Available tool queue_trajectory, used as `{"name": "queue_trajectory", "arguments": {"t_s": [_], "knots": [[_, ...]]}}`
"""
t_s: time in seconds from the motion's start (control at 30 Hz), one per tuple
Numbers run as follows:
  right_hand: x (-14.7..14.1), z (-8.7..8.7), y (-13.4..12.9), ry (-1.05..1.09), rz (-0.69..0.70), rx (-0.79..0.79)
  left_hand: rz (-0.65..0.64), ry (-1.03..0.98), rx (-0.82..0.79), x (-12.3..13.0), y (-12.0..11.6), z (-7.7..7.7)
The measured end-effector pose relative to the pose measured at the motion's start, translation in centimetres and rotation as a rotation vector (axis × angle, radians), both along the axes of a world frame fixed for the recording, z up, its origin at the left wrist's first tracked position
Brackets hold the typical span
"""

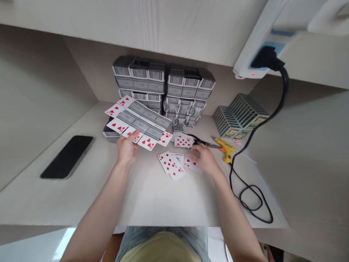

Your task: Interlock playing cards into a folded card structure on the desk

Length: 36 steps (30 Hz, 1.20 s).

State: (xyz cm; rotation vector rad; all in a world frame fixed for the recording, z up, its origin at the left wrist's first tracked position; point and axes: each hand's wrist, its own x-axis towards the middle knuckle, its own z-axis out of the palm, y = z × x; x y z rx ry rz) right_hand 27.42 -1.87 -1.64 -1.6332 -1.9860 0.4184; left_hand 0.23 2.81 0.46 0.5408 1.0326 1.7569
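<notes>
My left hand [127, 147] grips the lower edge of a panel of joined playing cards [140, 122]. Grey patterned backs cover its middle, and red hearts and diamonds show along its edges. Over the desk on the right, my right hand [205, 158] has its fingers closed at a loose heart card [193, 164]; the fingertips are partly hidden. Just left of that card lie several overlapping loose cards [171, 165], face up. Behind my right hand is a diamond card [183, 141], with black-handled scissors [211, 145] beside it.
Card-built blocks [141, 78] stand stacked against the back wall, with another stack [188, 87] beside them. Green-edged card blocks [240, 114] sit at the right. A yellow glue gun [227, 148] trails a black cord [252, 187]. A phone [67, 157] lies left; a power strip [261, 43] hangs above.
</notes>
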Motion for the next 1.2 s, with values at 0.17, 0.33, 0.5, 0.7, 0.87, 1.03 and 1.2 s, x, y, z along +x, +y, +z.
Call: {"name": "queue_trajectory", "arguments": {"t_s": [0.17, 0.33, 0.5, 0.7, 0.87, 1.03, 1.2], "knots": [[-4.0, 0.2, -1.5, 0.012, 0.227, -0.034, -0.037, -0.013, 0.004, 0.1, -0.1, 0.0], [-5.8, -0.5, -2.2, 0.032, 0.224, -0.2, -0.044, -0.004, 0.016, 0.1, -0.2, -0.1], [-4.6, -0.6, -1.1, 0.144, 0.099, -0.257, -0.036, -0.002, 0.012, 0.2, -0.3, 0.0], [-3.7, -1.3, -0.2, 0.477, -0.098, -0.331, -0.037, 0.023, 0.017, 0.3, -0.3, 0.0], [-3.4, -1.4, 0.2, 0.628, -0.25, -0.331, -0.05, 0.038, 0.056, 0.2, -0.2, -0.1], [-3.2, -1.4, 0.6, 0.731, -0.332, -0.26, -0.048, 0.032, 0.046, 0.2, -0.2, -0.2], [-3.2, -1.8, 0.7, 0.942, -0.345, -0.318, -0.04, 0.031, 0.039, 0.2, -0.1, -0.2]]}}
